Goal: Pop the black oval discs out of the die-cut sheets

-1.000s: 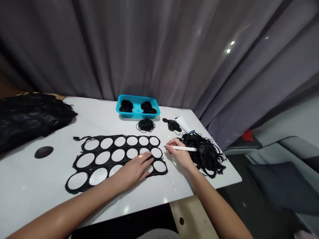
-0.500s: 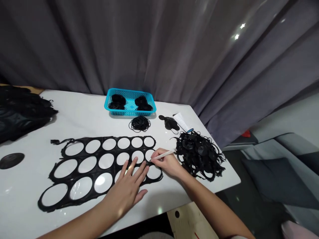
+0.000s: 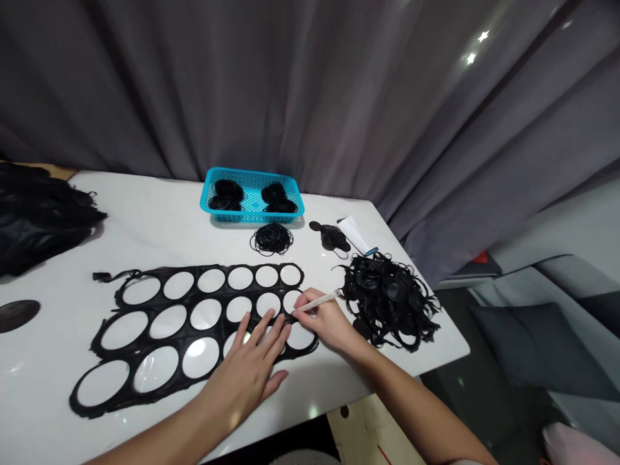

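A thin black sheet [image 3: 177,332] with rows of round holes lies flat on the white table [image 3: 159,232]. My left hand [image 3: 254,358] rests on its lower right part, fingers spread and pressing it down. Beside it, my right hand [image 3: 327,321] pinches a slim whitish pen-like tool [image 3: 317,301], its tip end at the sheet near the right-hand holes. The exact kind of tool and its tip are hidden by the fingers. Right of that hand is a heap of black curled scraps [image 3: 387,300].
At the back stands a blue plastic basket [image 3: 252,218] with black bundles inside. In front of it lies a coil of thin black rings [image 3: 272,239]. Black pieces [image 3: 334,239] and a white tube [image 3: 356,234] lie to the right. A large black pile [image 3: 43,219] and a black disc [image 3: 18,315] are at left.
The view has shifted slightly. Both hands keep nearly the same place on the sheet, with the tool still pinched in my right hand.
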`<state>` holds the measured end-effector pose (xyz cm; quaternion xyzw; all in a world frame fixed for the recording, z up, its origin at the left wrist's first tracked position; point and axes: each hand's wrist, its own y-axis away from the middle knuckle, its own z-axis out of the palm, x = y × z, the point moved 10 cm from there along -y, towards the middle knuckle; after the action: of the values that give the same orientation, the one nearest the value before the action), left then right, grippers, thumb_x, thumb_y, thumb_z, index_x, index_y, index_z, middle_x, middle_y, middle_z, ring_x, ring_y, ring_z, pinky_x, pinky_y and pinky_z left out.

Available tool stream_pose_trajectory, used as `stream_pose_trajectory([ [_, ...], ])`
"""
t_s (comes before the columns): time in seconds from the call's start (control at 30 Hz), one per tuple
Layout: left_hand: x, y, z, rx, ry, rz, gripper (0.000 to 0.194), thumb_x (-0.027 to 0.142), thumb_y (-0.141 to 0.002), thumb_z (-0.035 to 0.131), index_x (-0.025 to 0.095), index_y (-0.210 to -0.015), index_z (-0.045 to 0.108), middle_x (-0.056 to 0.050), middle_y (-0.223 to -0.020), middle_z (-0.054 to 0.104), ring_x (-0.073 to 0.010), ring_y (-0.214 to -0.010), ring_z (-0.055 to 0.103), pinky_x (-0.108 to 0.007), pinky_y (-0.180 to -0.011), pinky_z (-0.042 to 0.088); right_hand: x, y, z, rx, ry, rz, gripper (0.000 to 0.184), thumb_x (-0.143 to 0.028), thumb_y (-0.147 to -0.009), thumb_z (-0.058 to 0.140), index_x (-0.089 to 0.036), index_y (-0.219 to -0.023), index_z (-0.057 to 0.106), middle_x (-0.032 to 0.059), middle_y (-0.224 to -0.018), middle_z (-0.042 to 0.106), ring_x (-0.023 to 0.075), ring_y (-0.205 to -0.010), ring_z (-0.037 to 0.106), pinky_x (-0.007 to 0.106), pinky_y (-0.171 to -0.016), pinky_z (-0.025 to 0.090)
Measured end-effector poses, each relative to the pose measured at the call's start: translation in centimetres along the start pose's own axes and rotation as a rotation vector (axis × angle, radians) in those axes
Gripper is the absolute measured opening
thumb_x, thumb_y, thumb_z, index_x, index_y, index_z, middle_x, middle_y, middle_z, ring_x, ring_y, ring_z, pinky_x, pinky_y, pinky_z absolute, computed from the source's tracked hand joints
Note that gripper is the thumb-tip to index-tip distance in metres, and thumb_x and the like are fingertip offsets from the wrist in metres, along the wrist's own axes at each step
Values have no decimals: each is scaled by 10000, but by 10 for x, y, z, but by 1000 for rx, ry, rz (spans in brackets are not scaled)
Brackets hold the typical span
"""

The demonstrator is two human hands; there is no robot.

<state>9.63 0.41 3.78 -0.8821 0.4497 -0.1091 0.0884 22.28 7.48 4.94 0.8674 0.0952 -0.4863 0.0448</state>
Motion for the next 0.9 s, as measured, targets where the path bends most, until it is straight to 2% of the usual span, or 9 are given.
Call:
stream_pose_trajectory([
  [0.2, 2, -1, -4, 31, 30, 35, 615, 443, -998, 501, 171, -1536, 378, -119, -1549, 451, -312, -1475, 323, -493, -1200, 218, -9, 8, 4, -71, 10, -53, 183, -250, -930, 638, -204, -763, 578, 26, -912, 650, 166, -825, 612, 279, -757, 464],
  [0.37, 1, -2, -5, 34, 25, 40, 638, 448, -993, 514, 166, -1543, 354, -114, -1562, 428, -297, -1457, 365, -452, -1167, 305, -19, 14, 4, -115, 103, -104, 128, -241, -959, 589, -210, -835, 590, 50, -1062, 662, 180, -922, 630, 292, -814, 482],
  [0.5, 0, -2, -4, 21, 27, 47, 626, 441, -986, 530, 159, -1526, 384, -108, -1557, 434, -298, -1442, 392, -457, -1167, 314, -30, 19, 18, -136, 335, -260, 84, -191, -964, 537, -209, -1005, 608, 94, -1120, 675, 239, -1069, 599, 370, -932, 462],
  [0.57, 0, -1, -3, 20, 35, 51, 625, 436, -979, 543, 151, -1516, 400, -109, -1554, 439, -305, -1441, 392, -463, -1169, 314, -30, 16, 23, -150, 491, -331, 215, -161, -913, 586, -185, -1126, 597, 137, -1152, 673, 283, -1106, 578, 419, -961, 439],
  [0.63, 0, 0, -3, 21, 53, 52, 622, 425, -973, 553, 152, -1512, 408, -107, -1544, 456, -309, -1444, 385, -469, -1174, 309, -22, 1, 7, -64, 605, -317, 312, -134, -849, 634, -158, -1156, 592, 175, -1170, 665, 316, -1099, 576, 445, -956, 427],
  [0.73, -1, 1, -3, 8, 91, 36, 625, 403, -961, 575, 161, -1513, 410, -106, -1533, 474, -311, -1455, 365, -476, -1181, 299, -1, -29, -60, 279, 646, -118, 159, -122, -868, 558, -158, -1011, 617, 177, -1054, 692, 314, -991, 609, 446, -909, 429],
  [0.8, -3, -3, -7, -9, 131, 26, 610, 403, -949, 599, 175, -1492, 441, -105, -1513, 502, -316, -1451, 369, -487, -1178, 305, 9, -44, -96, 435, 570, -35, 117, -149, -900, 494, -180, -911, 606, 147, -988, 709, 292, -928, 626, 412, -857, 442],
  [0.83, -5, -6, -9, -21, 157, 18, 596, 403, -942, 612, 179, -1474, 463, -107, -1496, 522, -319, -1442, 384, -492, -1172, 316, 12, -49, -106, 466, 501, -15, 126, -167, -905, 481, -193, -864, 597, 126, -960, 716, 275, -894, 633, 387, -822, 449],
  [0.9, -13, -18, -14, -37, 204, -6, 568, 381, -932, 634, 176, -1442, 493, -120, -1470, 546, -316, -1418, 420, -489, -1157, 348, 15, -59, -104, 426, 336, -3, 135, -212, -894, 502, -212, -783, 580, 81, -914, 730, 237, -835, 642, 335, -757, 453],
])
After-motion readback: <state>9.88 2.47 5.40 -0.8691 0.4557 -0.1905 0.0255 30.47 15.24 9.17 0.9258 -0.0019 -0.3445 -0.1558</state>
